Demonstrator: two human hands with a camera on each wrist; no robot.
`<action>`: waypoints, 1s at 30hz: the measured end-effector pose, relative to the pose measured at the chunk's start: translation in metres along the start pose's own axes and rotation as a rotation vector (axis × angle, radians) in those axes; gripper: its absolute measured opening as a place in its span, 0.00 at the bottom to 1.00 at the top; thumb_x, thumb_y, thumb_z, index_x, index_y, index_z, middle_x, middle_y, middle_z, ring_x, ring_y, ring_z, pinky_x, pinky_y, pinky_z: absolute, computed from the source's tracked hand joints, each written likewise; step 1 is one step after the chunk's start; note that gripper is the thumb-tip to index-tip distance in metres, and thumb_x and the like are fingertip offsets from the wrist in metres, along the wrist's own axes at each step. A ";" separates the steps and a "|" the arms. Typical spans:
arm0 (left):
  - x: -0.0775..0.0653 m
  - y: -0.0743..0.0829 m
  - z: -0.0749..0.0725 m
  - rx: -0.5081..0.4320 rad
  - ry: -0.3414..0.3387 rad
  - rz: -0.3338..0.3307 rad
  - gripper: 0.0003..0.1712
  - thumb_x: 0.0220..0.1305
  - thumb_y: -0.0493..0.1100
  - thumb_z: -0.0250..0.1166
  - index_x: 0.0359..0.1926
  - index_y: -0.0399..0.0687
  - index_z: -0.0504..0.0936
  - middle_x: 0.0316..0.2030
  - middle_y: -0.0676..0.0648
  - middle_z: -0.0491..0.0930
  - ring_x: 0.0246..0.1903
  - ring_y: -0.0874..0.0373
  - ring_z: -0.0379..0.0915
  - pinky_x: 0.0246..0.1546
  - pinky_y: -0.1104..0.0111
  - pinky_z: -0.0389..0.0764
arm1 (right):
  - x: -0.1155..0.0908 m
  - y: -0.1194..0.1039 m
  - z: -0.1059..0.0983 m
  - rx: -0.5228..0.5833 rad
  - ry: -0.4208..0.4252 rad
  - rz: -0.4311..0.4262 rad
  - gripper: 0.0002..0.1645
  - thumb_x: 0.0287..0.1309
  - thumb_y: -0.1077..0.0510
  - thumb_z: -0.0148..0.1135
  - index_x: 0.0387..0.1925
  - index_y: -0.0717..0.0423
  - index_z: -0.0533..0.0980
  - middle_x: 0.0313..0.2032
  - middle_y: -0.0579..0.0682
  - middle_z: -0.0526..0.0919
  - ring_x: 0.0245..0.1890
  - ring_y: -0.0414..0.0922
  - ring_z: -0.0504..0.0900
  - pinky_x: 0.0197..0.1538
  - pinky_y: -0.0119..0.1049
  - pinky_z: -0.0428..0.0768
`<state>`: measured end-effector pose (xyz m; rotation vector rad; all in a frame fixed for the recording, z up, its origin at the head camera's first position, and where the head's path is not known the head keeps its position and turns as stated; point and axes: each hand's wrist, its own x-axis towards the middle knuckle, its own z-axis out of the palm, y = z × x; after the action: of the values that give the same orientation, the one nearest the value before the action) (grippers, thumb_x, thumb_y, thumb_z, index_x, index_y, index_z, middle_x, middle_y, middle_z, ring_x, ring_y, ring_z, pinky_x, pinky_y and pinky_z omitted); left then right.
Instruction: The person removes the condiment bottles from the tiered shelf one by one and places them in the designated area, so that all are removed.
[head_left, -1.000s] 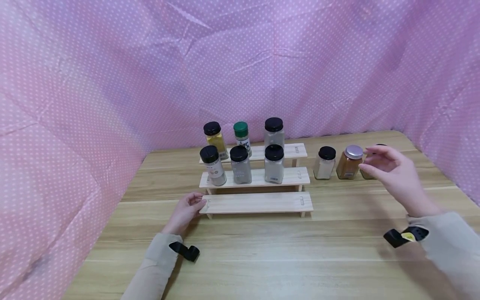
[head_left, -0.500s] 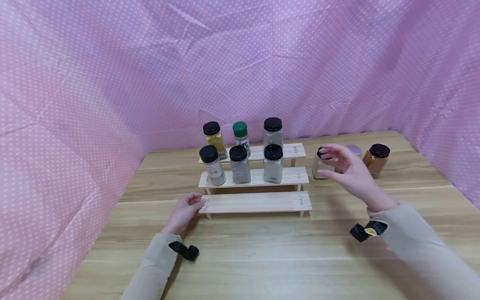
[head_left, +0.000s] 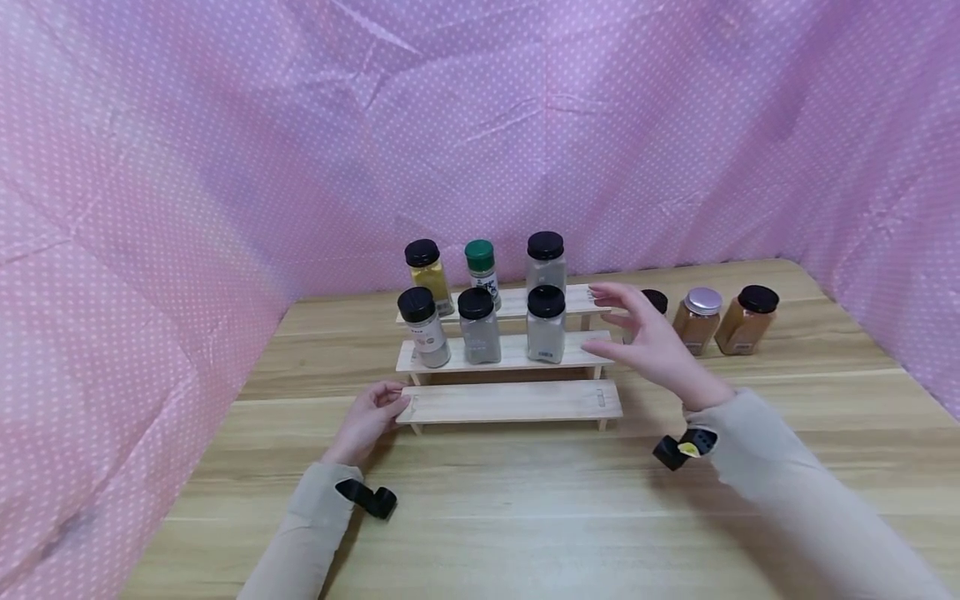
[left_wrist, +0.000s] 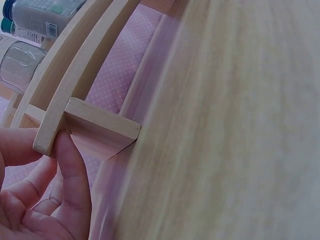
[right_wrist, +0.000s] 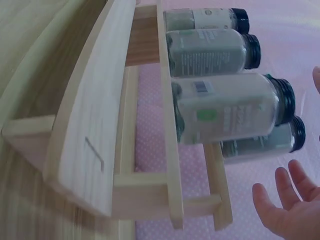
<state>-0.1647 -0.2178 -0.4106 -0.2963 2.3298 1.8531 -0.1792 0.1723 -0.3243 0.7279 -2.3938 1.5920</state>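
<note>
A three-tier wooden rack [head_left: 510,402] stands on the table. My left hand [head_left: 369,423] pinches the left end of its lowest board between thumb and finger, plain in the left wrist view. Next to the upper boards' right end, my right hand [head_left: 652,346] hovers with fingers spread, holding nothing. On the middle board are a white-labelled shaker [head_left: 427,329] and two black-lidded spice jars, one grey [head_left: 480,329], one paler [head_left: 546,327]. Behind them are a yellow spice jar [head_left: 429,271], a green-capped bottle [head_left: 482,267] and another black-lidded jar [head_left: 546,262].
To the rack's right stand a silver-lidded brown spice jar [head_left: 697,321], a black-lidded brown jar [head_left: 747,321] and a black-lidded jar [head_left: 656,301] mostly hidden by my right hand. A pink dotted cloth [head_left: 480,125] hangs behind the wooden table [head_left: 517,517].
My right hand has moved left, from the jars at the right to the rack's right end, uncovering the two brown jars. My left hand keeps its hold on the lowest board.
</note>
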 end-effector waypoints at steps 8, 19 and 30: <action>0.002 -0.002 -0.001 0.016 0.001 -0.008 0.13 0.66 0.33 0.56 0.50 0.32 0.71 0.32 0.54 0.77 0.30 0.67 0.72 0.30 0.75 0.75 | 0.008 0.002 0.019 0.003 -0.007 -0.034 0.42 0.46 0.71 0.70 0.63 0.63 0.63 0.59 0.59 0.66 0.59 0.51 0.66 0.62 0.51 0.68; 0.000 -0.004 -0.001 -0.042 -0.015 -0.002 0.14 0.67 0.32 0.55 0.52 0.31 0.69 0.32 0.54 0.77 0.30 0.67 0.74 0.31 0.75 0.77 | 0.017 0.004 0.038 -0.015 0.013 -0.021 0.43 0.46 0.69 0.71 0.64 0.61 0.62 0.58 0.61 0.65 0.59 0.57 0.66 0.61 0.54 0.69; 0.002 -0.003 -0.001 -0.018 -0.018 -0.003 0.14 0.67 0.33 0.56 0.51 0.31 0.70 0.32 0.53 0.78 0.30 0.66 0.74 0.31 0.75 0.77 | 0.018 0.001 0.045 -0.056 0.007 -0.004 0.42 0.48 0.65 0.71 0.64 0.56 0.63 0.60 0.59 0.66 0.60 0.54 0.66 0.59 0.55 0.71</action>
<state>-0.1659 -0.2191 -0.4141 -0.2846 2.3011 1.8683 -0.1901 0.1265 -0.3360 0.7156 -2.4201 1.5162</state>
